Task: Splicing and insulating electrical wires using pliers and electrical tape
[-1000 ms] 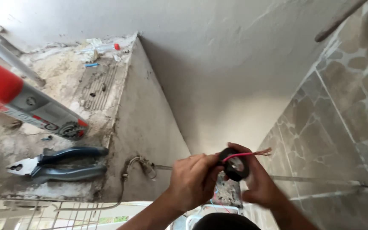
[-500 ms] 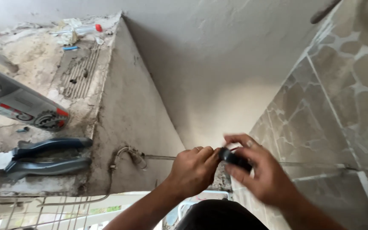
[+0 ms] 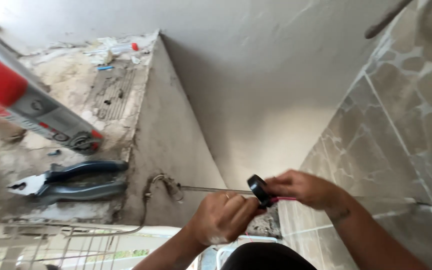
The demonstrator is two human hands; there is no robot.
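— Since half a second ago the view has swung to the left, so the red-and-grey tool (image 3: 31, 112) fills more of the nine o'clock side, and the roll of black tape (image 3: 258, 190) now stands on edge between the hands rather than lying under the right fingers.

— Where exactly is that tape?

— Low in the frame, at about five o'clock from the centre. The right hand (image 3: 303, 189) has its fingers closed on the tape's right side and also pinches a thin pink wire (image 3: 285, 199) that runs out just below the roll.

— And the left hand?

— The left hand (image 3: 222, 217) is curled into a loose fist at six o'clock, fingertips pressed up against the tape from the left. I cannot tell what it pinches, since its own knuckles hide that.

— Anything else nearby?

— Blue-handled pliers (image 3: 68, 180) lie on the rough concrete ledge (image 3: 103, 95) at eight o'clock, well apart from the hands. A bare wire (image 3: 211, 189) runs from the ledge's corner toward the tape. At three o'clock rises a stone-patterned tile wall (image 3: 401, 125), and a plain plastered wall (image 3: 256, 75) stands at twelve.
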